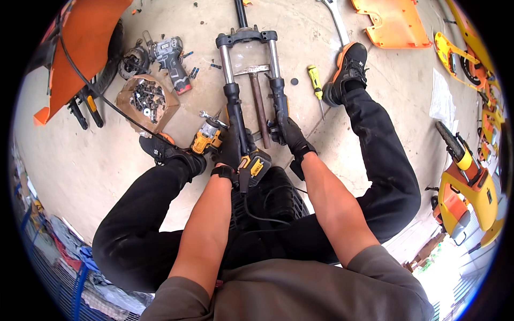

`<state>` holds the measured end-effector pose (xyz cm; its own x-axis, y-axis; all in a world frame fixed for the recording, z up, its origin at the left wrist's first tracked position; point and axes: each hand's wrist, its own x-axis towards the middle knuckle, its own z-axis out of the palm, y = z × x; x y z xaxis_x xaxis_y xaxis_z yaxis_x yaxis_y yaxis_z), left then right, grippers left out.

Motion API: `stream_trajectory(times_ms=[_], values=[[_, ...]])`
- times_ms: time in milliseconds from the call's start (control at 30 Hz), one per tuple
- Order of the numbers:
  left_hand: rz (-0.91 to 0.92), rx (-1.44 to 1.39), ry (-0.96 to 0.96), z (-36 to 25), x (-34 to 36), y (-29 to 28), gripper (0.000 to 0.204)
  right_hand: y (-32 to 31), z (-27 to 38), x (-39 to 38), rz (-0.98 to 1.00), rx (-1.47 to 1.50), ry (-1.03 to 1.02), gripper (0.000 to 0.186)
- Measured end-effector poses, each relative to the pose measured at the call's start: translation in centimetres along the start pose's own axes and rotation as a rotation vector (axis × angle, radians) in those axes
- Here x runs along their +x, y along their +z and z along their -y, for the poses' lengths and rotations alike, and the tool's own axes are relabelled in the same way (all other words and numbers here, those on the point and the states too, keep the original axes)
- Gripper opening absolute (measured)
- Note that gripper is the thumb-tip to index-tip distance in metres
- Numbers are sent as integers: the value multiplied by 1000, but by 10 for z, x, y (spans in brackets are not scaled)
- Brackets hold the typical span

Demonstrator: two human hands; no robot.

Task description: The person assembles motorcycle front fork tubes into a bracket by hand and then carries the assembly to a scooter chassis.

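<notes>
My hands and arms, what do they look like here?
Dark gloves cover the left hand and right hand. Black wristbands sit behind them. The forearms are bare, below short, loose grey-brown sleeves. No markings can be made out on the gloves.

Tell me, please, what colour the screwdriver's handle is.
The screwdriver's handle is bright yellow; it shows best in the head view.

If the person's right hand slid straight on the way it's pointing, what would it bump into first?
Probably the fork's right leg, just beside the right hand's fingers, though depth is hard to judge here.
</notes>
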<state>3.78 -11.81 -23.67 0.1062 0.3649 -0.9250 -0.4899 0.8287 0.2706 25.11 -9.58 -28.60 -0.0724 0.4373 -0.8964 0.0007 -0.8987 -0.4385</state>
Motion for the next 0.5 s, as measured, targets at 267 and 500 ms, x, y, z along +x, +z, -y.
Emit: stream_trajectory(times_ms=[267, 500], values=[[-81, 15, 50, 5, 11, 2, 66, 0, -5, 5, -27, -56, -7, 62], [-304, 83, 117, 12, 26, 5, 64, 10, -17, 9, -83, 45, -54, 52]])
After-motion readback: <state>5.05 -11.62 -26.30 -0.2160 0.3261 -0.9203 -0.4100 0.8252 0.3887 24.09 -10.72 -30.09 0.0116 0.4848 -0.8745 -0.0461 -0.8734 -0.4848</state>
